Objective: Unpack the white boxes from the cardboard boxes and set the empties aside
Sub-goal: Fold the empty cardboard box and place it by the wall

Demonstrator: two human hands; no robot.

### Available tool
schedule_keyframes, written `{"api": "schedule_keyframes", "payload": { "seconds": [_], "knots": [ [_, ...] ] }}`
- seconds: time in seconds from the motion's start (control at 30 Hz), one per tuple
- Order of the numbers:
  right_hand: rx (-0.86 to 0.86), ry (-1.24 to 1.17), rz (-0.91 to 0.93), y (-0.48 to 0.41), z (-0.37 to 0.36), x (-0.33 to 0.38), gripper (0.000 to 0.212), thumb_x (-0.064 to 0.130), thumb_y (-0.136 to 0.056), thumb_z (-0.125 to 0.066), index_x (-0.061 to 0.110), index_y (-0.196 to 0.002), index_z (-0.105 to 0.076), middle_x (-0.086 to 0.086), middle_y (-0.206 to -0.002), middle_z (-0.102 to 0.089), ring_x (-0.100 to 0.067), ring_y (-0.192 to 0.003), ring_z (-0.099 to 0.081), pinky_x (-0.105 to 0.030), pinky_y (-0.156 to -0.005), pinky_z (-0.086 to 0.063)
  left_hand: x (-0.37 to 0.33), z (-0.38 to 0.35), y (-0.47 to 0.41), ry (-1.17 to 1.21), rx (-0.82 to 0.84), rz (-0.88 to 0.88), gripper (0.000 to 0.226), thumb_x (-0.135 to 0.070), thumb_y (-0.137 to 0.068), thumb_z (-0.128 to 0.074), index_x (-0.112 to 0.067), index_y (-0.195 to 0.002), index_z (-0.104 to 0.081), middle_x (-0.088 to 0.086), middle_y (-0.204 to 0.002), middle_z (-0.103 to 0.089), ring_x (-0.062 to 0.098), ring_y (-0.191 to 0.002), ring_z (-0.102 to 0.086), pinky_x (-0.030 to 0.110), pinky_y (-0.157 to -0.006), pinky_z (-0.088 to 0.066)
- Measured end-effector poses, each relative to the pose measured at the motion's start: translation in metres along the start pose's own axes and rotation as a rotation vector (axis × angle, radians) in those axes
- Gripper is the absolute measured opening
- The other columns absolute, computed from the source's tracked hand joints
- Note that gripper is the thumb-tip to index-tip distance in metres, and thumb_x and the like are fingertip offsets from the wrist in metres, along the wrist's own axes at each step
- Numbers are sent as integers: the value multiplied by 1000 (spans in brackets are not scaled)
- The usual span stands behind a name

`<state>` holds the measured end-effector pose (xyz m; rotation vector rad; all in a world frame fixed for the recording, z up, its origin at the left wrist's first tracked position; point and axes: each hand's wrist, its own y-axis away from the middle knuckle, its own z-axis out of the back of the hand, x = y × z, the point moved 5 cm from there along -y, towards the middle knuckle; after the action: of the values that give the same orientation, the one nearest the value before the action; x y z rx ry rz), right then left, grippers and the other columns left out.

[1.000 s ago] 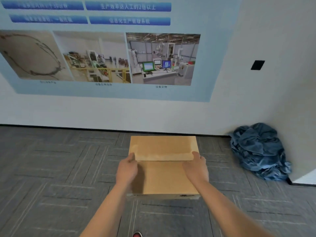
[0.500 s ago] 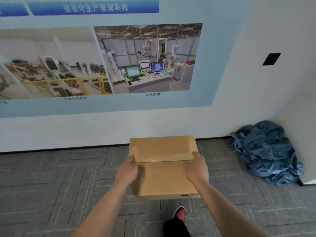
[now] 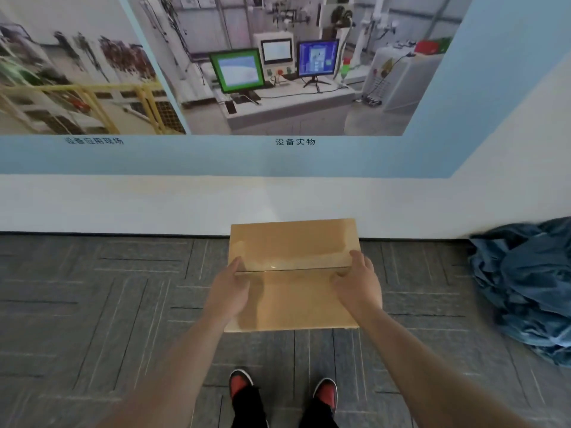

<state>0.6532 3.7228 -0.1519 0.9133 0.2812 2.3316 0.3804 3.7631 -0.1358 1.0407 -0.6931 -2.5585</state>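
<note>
A closed brown cardboard box [image 3: 293, 273] is held out in front of me above the carpet, its top flaps shut with a seam across the middle. My left hand [image 3: 228, 288] grips its left side, thumb on top near the seam. My right hand [image 3: 358, 285] grips its right side, thumb on top as well. No white boxes are in view; the inside of the box is hidden.
A white wall [image 3: 154, 202] with a large blue poster [image 3: 278, 88] stands right ahead of the box. A heap of blue cloth [image 3: 525, 285] lies on the grey carpet [image 3: 92, 304] at the right. My two red and black shoes [image 3: 281, 393] show below.
I have walked closer to the wall with the box held the same way in both hands. The poster now fills the upper view and both my feet have come into sight.
</note>
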Motion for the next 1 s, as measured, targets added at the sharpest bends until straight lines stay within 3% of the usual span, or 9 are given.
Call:
{"api": "schedule_keyframes", "payload": {
  "seconds": [0.07, 0.23, 0.3, 0.43, 0.6, 0.77, 0.9, 1.0],
  "knots": [
    [10, 13, -15, -35, -32, -8, 68, 23, -88, -54, 25, -151, -29, 3, -150, -35, -24, -116, -54, -37, -77, -53, 13, -16, -46, -10, -41, 3, 56, -15, -95, -38, -32, -148, -38, 9, -121, -65, 14, -66, -65, 25, -51, -44],
    [29, 20, -38, -126, -134, -53, 67, 27, -85, -60, 26, -146, -33, 3, -139, -42, -21, -107, -55, -39, -79, -54, 79, -95, -176, 30, -22, 30, 58, -22, -91, -37, -38, -147, -36, 20, -128, -60, 31, -82, -69, 44, -65, -59],
    [57, 11, -51, -157, -179, -78, 69, 33, -84, -65, 27, -145, -33, 5, -138, -40, -20, -104, -56, -39, -77, -55, 104, -130, -219, 33, -9, 23, 57, -23, -91, -36, -38, -146, -35, 13, -138, -53, 36, -101, -65, 53, -83, -56],
    [99, 45, -86, -214, -256, -129, 76, 36, -87, -69, 32, -149, -25, 4, -155, -25, -25, -113, -58, -37, -76, -54, 142, -191, -281, 10, 40, 28, 56, -16, -99, -37, -35, -152, -29, 4, -155, -31, 26, -136, -39, 49, -109, -36],
    [87, 98, -103, -293, -328, -168, 80, 35, -84, -67, 34, -150, -22, 1, -158, -20, -32, -122, -52, -45, -85, -56, 181, -252, -367, 29, 66, 28, 60, -26, -96, -38, -42, -152, -23, 5, -156, -27, 27, -117, -55, 42, -98, -46],
    [56, 128, -61, -367, -380, -182, 83, 43, -80, -68, 35, -148, -21, -1, -156, -21, -34, -125, -49, -48, -89, -54, 200, -292, -442, -77, 18, 2, 52, -26, -97, -39, -37, -148, -29, 11, -148, -31, 28, -111, -52, 44, -92, -45],
    [45, 108, -56, -407, -413, -193, 86, 49, -78, -72, 36, -147, -23, -1, -156, -21, -35, -124, -51, -49, -90, -55, 213, -313, -485, -132, 21, -37, 54, -30, -99, -38, -33, -151, -26, 12, -153, -29, 31, -127, -46, 49, -102, -40],
    [49, 100, -44, -424, -431, -198, 83, 47, -75, -75, 39, -143, -27, 0, -149, -28, -33, -116, -55, -49, -85, -57, 221, -323, -505, -150, 41, -35, 57, -28, -98, -39, -33, -153, -21, 11, -152, -28, 30, -117, -52, 47, -97, -44]
  ]
}}
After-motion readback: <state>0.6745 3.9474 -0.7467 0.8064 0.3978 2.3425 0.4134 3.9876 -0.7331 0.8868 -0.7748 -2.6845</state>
